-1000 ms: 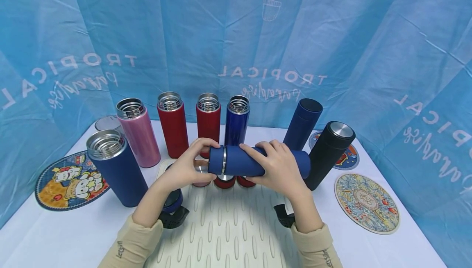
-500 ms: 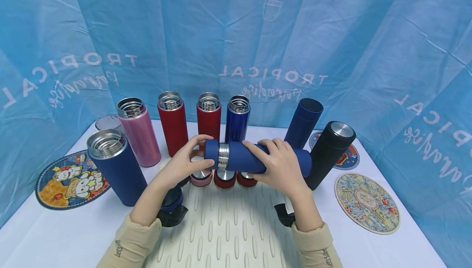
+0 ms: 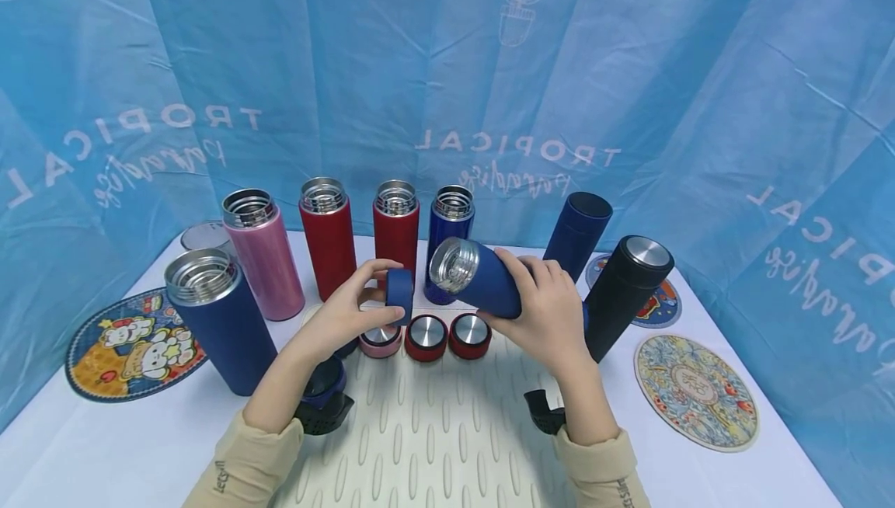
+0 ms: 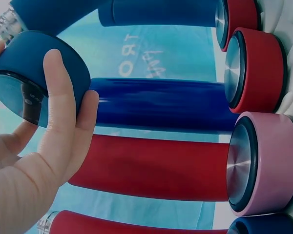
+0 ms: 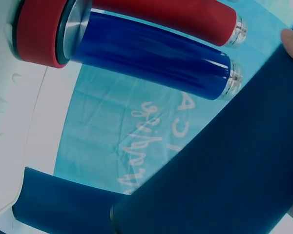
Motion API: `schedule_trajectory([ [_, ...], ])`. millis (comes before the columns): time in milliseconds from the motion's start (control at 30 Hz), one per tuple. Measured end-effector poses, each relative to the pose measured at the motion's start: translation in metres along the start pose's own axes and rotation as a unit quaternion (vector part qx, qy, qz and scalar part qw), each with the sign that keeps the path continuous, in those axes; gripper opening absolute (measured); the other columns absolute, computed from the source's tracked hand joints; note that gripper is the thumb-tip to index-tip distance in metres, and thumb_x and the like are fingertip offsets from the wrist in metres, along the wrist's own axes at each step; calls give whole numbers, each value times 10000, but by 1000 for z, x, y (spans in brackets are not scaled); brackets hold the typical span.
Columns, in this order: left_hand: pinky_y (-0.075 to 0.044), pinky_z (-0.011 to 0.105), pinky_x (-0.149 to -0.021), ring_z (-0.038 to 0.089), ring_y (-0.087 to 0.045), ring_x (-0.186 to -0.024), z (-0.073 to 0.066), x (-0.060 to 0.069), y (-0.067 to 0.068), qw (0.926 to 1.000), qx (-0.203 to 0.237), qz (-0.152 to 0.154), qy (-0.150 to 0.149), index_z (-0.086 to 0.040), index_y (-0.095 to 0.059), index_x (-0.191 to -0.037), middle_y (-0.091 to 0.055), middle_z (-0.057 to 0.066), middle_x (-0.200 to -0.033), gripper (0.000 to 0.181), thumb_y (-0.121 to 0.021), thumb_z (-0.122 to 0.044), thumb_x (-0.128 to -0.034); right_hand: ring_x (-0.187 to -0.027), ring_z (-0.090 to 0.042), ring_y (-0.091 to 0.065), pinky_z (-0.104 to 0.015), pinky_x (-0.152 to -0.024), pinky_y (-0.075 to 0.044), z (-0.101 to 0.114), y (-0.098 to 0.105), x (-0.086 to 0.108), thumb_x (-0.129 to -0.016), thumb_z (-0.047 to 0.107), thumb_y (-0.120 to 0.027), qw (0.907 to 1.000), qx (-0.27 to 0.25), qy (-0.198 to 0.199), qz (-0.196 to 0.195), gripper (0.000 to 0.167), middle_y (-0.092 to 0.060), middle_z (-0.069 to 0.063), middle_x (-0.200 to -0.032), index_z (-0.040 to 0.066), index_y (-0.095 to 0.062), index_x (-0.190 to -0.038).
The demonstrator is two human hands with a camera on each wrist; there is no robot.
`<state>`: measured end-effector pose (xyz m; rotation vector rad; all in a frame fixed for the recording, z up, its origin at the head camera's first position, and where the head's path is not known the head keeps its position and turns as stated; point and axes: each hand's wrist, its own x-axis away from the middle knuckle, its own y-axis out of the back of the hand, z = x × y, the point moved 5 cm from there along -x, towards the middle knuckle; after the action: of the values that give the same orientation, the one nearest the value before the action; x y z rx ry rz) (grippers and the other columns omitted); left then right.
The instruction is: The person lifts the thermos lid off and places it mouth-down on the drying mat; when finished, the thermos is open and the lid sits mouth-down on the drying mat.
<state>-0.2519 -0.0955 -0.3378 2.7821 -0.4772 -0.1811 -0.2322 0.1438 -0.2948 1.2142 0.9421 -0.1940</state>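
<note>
My left hand (image 3: pixel 339 320) pinches a blue screw lid (image 3: pixel 399 298) between thumb and fingers; the left wrist view shows the lid (image 4: pixel 63 53) up close. Held in my right hand (image 3: pixel 544 310) is a matt blue vacuum flask (image 3: pixel 492 283), tilted, its bare steel mouth towards the left. Lid and flask are apart, above the pale mat. The flask body (image 5: pixel 219 141) fills much of the right wrist view. Below the hands lie a pink lid (image 3: pixel 381 345) and two red lids (image 3: pixel 426 339) (image 3: pixel 470 337), with a blue lid (image 3: pixel 325 380) partly behind my left wrist.
Lidless flasks stand behind: pink (image 3: pixel 266 263), two red (image 3: pixel 329 248) (image 3: pixel 396 236), glossy blue (image 3: pixel 440 290). A wide blue lidless flask (image 3: pixel 224 333) is at left. A lidded navy flask (image 3: pixel 576 232) and a black flask (image 3: pixel 622 298) stand right. Round mats (image 3: pixel 695 393) lie at the sides.
The blue lid has come off the flask held by my right hand. The flask's mouth has swung up and right, away from the lid, uncovering the red lids.
</note>
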Motion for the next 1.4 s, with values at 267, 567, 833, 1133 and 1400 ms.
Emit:
schedule_trajectory([
  [267,-500,441,-837,350,-470,-1138,0,1,0,10000,-58,9,7,-183,-360,-1343,-378,158,-1330,584,-652,-212,-838,-1021,-300,-527,-502,-833,-455,-10,3,-3,-583,329,-863,9906,-910,-938,-393,905,-584,-118,-1167,165,-413,-1352],
  [567,-517,388,-796,340,-484,-1094,1,1,-1,9999,42,122,-101,-162,-363,-1345,-391,170,-1291,577,-647,-201,-845,-1135,-286,-448,-539,-911,-408,-36,-23,-8,-670,255,-824,9379,-2442,-2432,-397,857,-500,-132,-1246,185,-351,-1380],
  [833,-529,359,-767,324,-496,-1057,2,1,-2,9996,82,203,-200,-148,-376,-1340,-405,179,-1273,573,-654,-198,-841,-1184,-286,-468,-521,-947,-405,-56,-59,-11,-729,218,-784,8782,-3578,-3129,-526,840,-457,-101,-1331,233,-271,-1395],
  [1133,-535,363,-763,319,-511,-1049,1,0,-4,9994,28,271,-222,-144,-378,-1340,-414,176,-1274,585,-666,-219,-836,-1190,-284,-444,-460,-942,-414,-73,-96,-14,-734,281,-778,8527,-3697,-3655,-510,884,-393,-103,-1379,189,-245,-1432],
  [1400,-539,359,-754,321,-510,-1055,1,0,-5,9992,18,326,-248,-141,-380,-1338,-421,174,-1271,584,-665,-226,-836,-1217,-302,-423,-471,-971,-392,-82,-111,-15,-749,312,-763,8467,-3575,-3934,-210,913,-382,-118,-1386,174,-201,-1456],
])
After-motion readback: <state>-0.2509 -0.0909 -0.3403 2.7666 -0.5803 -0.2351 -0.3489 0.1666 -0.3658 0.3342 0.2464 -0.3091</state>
